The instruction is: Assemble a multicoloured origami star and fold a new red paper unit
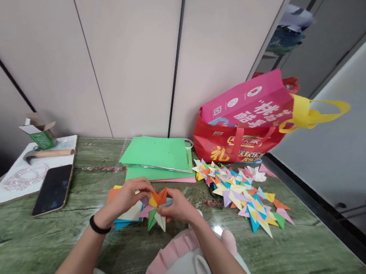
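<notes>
A multicoloured folded paper star, with orange, yellow, green, white and pink points, is held up between both hands in the middle of the table. My left hand pinches its upper left side. On the right edge, my right hand grips it near a pale blue point; some fingertips are hidden behind the paper. Beneath and beside my left hand lies a stack of coloured paper squares, partly covered by the hand. To the right spreads a heap of similar folded paper stars.
Green paper sheets lie at the back. Behind the stars stands a red bag holding a pink bag. On the left, a phone, a hammer and a small green box rest on or by a white board.
</notes>
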### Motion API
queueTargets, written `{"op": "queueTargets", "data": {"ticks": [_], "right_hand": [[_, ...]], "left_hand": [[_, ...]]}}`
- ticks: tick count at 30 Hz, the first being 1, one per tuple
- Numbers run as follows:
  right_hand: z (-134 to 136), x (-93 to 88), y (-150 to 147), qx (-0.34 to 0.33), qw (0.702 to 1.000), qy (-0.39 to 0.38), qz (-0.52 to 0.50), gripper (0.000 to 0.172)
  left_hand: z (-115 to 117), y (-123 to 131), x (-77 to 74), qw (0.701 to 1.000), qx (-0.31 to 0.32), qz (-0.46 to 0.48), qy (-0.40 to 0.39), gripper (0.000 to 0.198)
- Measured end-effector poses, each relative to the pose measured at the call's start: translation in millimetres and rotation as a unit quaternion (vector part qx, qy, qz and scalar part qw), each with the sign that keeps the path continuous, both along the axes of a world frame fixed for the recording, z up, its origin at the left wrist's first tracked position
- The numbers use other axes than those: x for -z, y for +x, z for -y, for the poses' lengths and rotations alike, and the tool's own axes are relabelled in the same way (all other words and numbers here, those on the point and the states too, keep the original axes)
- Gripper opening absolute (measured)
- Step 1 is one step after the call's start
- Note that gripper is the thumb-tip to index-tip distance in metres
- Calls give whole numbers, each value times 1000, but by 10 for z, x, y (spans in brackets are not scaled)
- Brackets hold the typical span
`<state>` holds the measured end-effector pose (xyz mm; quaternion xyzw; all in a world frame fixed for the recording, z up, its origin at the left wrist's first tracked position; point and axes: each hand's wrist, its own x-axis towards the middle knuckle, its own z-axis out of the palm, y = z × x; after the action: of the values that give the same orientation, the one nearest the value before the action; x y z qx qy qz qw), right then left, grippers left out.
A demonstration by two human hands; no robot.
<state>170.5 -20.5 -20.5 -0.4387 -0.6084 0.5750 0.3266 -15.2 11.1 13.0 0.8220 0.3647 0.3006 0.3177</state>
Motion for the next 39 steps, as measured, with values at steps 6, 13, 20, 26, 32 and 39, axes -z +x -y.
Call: {"op": "queueTargets", "data": {"ticks": [6, 13, 20, 26, 32, 39], "right_hand": [[10, 15, 2, -16, 1000, -5, 2, 22], [12, 4, 2, -24, 1000, -12, 2, 23], [13, 1, -3, -30, 999, -15, 6, 19], [6, 30, 6, -27, 1000, -14, 9, 21], [-4, 58, -7, -11, 998, 25, 49, 18], [-36, 150, -14, 24, 988, 101, 118, 16]], "left_hand": [[15, -14, -25, 999, 11, -43, 1, 15], [19, -7, -7, 1000, 28, -10, -2, 10], [29, 56, 65, 999, -17, -29, 16, 5], [19, 54, 106, 996, 35, -61, 59, 18], [14, 48, 130, 992, 38, -101, 73, 21], [61, 60, 110, 982, 35, -172, 67, 12]]}}
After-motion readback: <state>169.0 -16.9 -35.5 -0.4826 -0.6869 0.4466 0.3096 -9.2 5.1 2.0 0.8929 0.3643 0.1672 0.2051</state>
